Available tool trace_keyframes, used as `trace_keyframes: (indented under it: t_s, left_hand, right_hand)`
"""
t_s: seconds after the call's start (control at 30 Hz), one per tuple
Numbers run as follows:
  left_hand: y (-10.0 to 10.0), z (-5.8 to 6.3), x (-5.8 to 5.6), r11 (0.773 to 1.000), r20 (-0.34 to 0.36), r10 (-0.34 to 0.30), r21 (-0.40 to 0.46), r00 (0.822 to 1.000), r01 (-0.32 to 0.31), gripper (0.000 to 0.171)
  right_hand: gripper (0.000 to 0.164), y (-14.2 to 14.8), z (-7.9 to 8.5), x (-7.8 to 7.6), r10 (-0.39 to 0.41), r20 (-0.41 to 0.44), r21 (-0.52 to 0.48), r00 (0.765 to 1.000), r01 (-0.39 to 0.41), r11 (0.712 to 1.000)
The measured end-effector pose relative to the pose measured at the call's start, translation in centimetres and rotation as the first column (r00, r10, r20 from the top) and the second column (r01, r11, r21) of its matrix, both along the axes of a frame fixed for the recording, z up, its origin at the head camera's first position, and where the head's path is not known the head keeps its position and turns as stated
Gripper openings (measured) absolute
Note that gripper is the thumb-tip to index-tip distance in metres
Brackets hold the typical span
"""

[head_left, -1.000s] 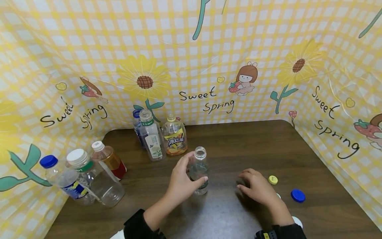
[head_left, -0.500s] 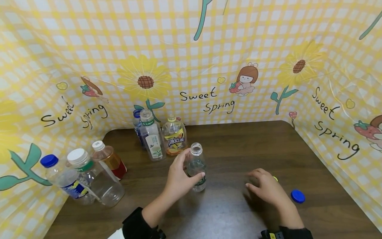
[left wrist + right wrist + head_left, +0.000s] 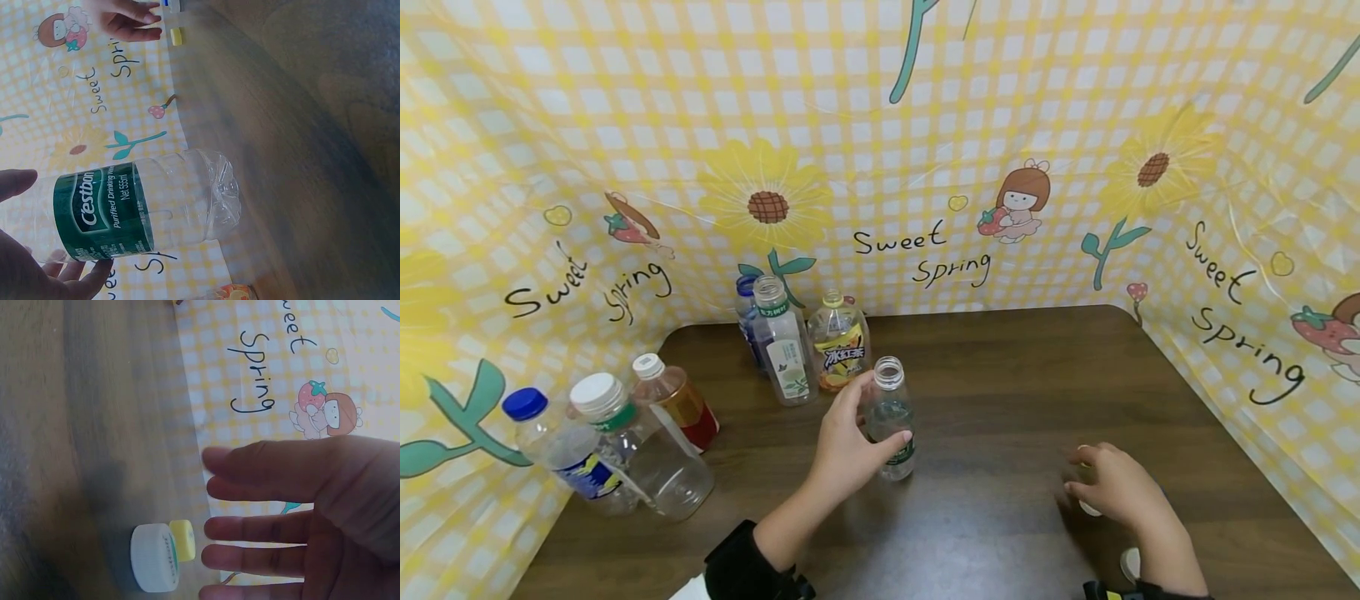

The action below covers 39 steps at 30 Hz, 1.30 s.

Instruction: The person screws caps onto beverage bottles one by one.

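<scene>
My left hand [image 3: 852, 450] grips a clear plastic water bottle [image 3: 891, 412], upright and with no cap on its mouth. In the left wrist view its green label [image 3: 103, 212] shows between thumb and fingers; whether the base touches the table I cannot tell. My right hand [image 3: 1123, 492] hovers over the loose caps at the right, its fingers extended and holding nothing. Just beyond the fingertips in the right wrist view lie a white cap [image 3: 153, 557] and a yellow cap [image 3: 182, 540]. Another white cap [image 3: 1131, 564] sits by the right wrist. The blue cap is hidden in the head view.
Behind the left hand stand an uncapped green-necked bottle [image 3: 790, 358], an iced tea bottle [image 3: 840, 354] and a blue-labelled bottle [image 3: 747, 312]. At the left are a blue-capped bottle [image 3: 576, 458], a large white-capped bottle [image 3: 658, 467] and an amber bottle [image 3: 688, 408]. Checked cloth [image 3: 880, 150] walls the table.
My right hand has moved right and nearer the body, over the caps, covering the blue one. The left hand has shifted slightly left with the water bottle.
</scene>
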<state>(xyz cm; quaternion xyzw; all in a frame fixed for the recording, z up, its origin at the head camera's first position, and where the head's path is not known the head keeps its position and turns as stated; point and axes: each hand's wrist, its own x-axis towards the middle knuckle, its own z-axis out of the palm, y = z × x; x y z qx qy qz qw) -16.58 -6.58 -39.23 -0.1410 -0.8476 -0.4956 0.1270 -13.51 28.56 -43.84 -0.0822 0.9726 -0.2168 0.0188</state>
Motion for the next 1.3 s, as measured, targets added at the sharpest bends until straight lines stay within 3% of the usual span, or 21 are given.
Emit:
trace_keyframes:
  t_s: [0.2,0.37,0.57,0.83,1.13,1.3]
  left_hand:
    - [-0.1,-0.1,0.0,1.0,0.004,-0.002,0.011,1.0,0.002,0.081]
    - [-0.1,-0.2,0.0,1.0,0.006,0.001,0.017,1.0,-0.001,0.08]
    - [-0.1,-0.2,0.0,1.0,0.014,0.009,0.02,1.0,-0.009,0.08]
    - [-0.1,-0.2,0.1,1.0,0.024,0.012,0.013,1.0,-0.012,0.079]
    - [-0.1,-0.2,0.1,1.0,0.03,0.017,0.021,0.999,-0.018,0.08]
    - [-0.1,-0.2,0.1,0.999,0.027,0.022,0.027,0.999,-0.023,0.08]
  right_hand:
    - [0.034,0.2,-1.2,-0.4,0.029,0.012,0.02,1.0,-0.029,0.999]
    - [0.029,0.2,-2.1,-0.7,0.004,0.007,0.039,1.0,-0.004,0.999]
    - [0.025,0.2,-1.9,-1.0,-0.013,0.062,0.042,0.998,0.01,0.999]
    - [0.018,0.3,-2.2,-1.5,0.002,0.067,0.044,0.998,-0.005,0.999]
    - [0.017,0.2,-2.1,-1.8,0.005,0.049,0.047,0.999,-0.008,0.999]
    - [0.014,-0.1,-1.2,-2.0,0.038,0.015,0.024,0.999,-0.039,0.999]
